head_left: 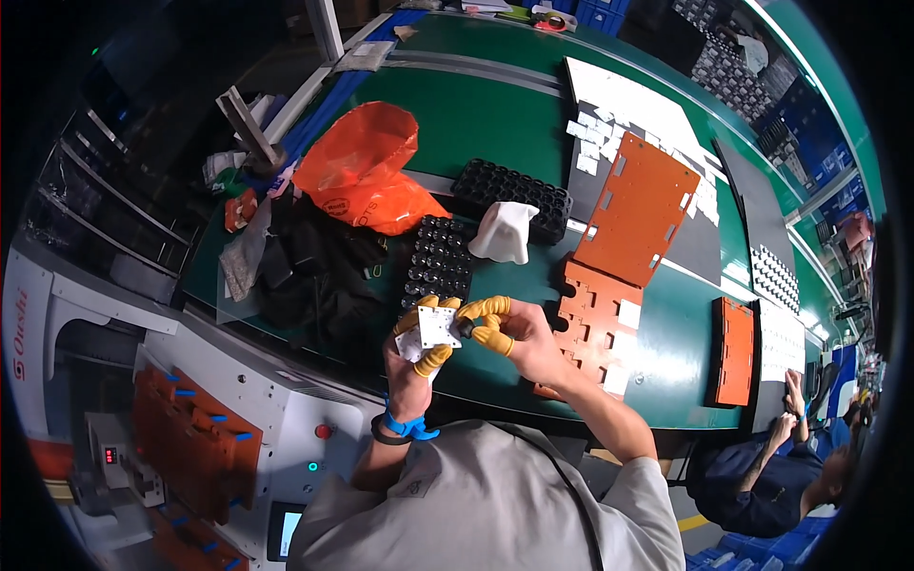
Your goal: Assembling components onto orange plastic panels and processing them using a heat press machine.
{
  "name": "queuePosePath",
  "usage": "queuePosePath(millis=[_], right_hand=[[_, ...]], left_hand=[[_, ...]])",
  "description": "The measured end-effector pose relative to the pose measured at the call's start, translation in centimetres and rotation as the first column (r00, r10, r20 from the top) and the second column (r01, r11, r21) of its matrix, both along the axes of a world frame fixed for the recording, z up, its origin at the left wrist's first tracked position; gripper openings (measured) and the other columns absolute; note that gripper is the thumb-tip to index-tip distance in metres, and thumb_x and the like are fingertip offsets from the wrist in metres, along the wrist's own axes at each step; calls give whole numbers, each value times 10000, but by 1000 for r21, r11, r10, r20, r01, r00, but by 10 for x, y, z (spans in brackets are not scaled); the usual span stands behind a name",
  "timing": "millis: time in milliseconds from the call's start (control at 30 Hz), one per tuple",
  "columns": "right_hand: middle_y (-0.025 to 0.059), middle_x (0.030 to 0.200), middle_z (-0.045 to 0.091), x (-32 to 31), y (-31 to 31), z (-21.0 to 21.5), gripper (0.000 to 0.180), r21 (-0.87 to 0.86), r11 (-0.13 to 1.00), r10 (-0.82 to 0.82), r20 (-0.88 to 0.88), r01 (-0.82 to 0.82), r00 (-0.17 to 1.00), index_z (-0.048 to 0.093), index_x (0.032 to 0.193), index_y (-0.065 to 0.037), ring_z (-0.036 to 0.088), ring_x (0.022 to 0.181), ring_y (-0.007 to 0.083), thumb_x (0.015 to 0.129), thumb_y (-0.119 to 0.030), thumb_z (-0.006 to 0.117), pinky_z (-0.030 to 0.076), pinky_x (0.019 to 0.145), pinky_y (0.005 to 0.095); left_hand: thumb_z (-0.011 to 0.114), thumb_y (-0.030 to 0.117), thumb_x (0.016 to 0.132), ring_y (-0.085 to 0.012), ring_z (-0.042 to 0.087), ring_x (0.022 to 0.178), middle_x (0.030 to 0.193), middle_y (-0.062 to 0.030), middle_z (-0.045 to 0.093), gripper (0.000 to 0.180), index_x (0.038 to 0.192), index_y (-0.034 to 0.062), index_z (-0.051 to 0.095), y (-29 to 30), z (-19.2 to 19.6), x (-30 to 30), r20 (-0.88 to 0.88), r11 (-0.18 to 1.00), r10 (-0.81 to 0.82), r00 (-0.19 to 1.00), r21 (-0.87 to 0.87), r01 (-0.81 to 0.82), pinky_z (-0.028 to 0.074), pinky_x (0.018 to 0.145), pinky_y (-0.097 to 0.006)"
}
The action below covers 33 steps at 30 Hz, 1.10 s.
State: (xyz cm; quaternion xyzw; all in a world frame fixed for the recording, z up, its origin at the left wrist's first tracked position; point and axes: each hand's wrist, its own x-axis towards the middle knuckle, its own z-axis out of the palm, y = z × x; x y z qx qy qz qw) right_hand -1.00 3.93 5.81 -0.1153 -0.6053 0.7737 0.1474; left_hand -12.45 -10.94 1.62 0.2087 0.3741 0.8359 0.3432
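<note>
Between the yellow-capped fingers of my left hand (409,373) are small white square boards with holes; one board (439,326) stands out in front. My right hand (505,328) is closed in a pinch on a small dark part (465,328) at that board's right edge. The part's exact kind is too small to tell. Just beyond my hands lies a black tray (441,255) with rows of round pockets holding shiny dark pieces. To my right, an orange fixture plate (595,309) with cutouts carries a few white boards.
Behind are a second black tray (500,181), a white crumpled cloth (505,231) and an orange plastic bag (367,176). A larger orange panel (640,209) stands near scattered white boards (600,133). A machine (286,409) is at lower left; a co-worker (762,485) sits at right.
</note>
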Motion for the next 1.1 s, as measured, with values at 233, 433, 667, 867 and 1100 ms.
queuePosePath(millis=[233,433,667,867,1100], right_hand=[[51,1150,673,5,-2,-5,285,-47,998,-49,-15,48,999,619,1226,39,613,1034,98,961,-61,653,492,928,265],[33,1065,686,9,2,-3,289,-146,987,-59,40,64,997,625,1218,42,607,961,68,949,-55,671,492,867,234],[-62,693,480,17,-1,-13,308,146,965,-218,-12,218,976,660,1184,14,405,657,12,907,-98,736,355,568,230],[12,560,375,29,7,-6,323,670,695,-208,-159,260,965,673,1135,22,355,520,59,883,-159,765,328,475,278],[6,564,471,38,16,-6,252,681,724,-181,35,110,983,685,1047,24,384,496,75,913,-182,741,329,468,276]], left_hand=[[810,88,822,-211,609,1175,1305,-165,630,617,1365,-11,535,7,6,11,-132,998,43,990,-34,-48,475,1025,-349],[836,16,774,-191,601,1166,1296,-140,638,611,1324,-19,571,12,10,24,-306,981,154,939,-65,-182,473,1022,-341],[829,5,777,-180,616,1128,1292,-134,637,596,1314,-22,574,19,9,30,-315,976,141,939,-117,-186,488,999,-322],[831,21,786,-154,623,1086,1271,-113,641,581,1308,-18,580,22,11,34,-263,983,102,959,-118,-137,506,959,-297],[831,39,794,-146,629,1066,1205,-82,654,569,1303,-20,584,22,2,34,-256,978,11,967,-199,-64,509,949,-287]])
